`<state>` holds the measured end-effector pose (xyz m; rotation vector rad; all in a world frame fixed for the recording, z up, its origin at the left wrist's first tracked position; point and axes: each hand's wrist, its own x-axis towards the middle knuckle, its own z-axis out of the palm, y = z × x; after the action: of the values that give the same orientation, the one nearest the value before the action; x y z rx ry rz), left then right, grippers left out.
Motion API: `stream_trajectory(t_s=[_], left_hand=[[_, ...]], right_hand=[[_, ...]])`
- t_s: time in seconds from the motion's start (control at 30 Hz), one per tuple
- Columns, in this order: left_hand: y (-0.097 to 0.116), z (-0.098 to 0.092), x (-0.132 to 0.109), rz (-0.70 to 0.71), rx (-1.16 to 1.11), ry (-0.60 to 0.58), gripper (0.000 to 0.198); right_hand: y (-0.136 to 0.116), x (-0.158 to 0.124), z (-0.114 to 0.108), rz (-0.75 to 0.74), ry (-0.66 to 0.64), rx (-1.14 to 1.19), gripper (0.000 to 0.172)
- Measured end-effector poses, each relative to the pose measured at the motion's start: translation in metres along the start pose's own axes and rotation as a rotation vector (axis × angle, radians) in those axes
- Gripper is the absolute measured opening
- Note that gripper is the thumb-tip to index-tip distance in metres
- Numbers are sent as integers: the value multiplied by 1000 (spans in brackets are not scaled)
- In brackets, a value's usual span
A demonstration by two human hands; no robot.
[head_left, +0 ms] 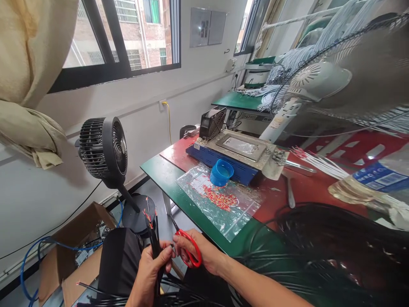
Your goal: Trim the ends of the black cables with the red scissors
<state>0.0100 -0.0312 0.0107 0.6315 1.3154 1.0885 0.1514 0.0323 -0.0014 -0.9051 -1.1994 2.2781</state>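
Observation:
My left hand (155, 260) is closed around a bundle of black cables (155, 238), whose stripped ends with thin red wires point upward. In my right hand (194, 247) is a pair of scissors (192, 249) with red handles, its dark blades pointing up and left. The fingertips of both hands nearly meet beside the bundle; whether something small is pinched there I cannot tell. More black cables lie across my lap below. On the table ahead, a clear plastic bag (234, 228) bears a scatter of small red and yellow bits (220, 198).
A blue ring-shaped container (221, 172) stands by a blue soldering-pot-like machine (223, 160) with a small black fan (213, 123). Dark cables (335, 243) heap at right near a plastic bottle (358, 183). A floor fan (105, 149) and cardboard box (73, 247) stand left.

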Motion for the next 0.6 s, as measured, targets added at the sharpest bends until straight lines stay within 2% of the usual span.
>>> stream_trajectory(t_s=[0.13, 0.27, 0.47, 0.6], left_hand=[[-3, 1, 1, 0, -2, -1, 20], [-6, 0, 2, -4, -2, -22, 20], [-11, -3, 9, 9, -5, -68, 24], [-8, -2, 6, 18, 23, -98, 24]], right_hand=[[2, 1, -2, 1, 13, -79, 46], [5, 1, -3, -72, 25, -188, 41], [0, 0, -2, 13, -34, -12, 49], [-6, -3, -2, 21, -64, -10, 45]])
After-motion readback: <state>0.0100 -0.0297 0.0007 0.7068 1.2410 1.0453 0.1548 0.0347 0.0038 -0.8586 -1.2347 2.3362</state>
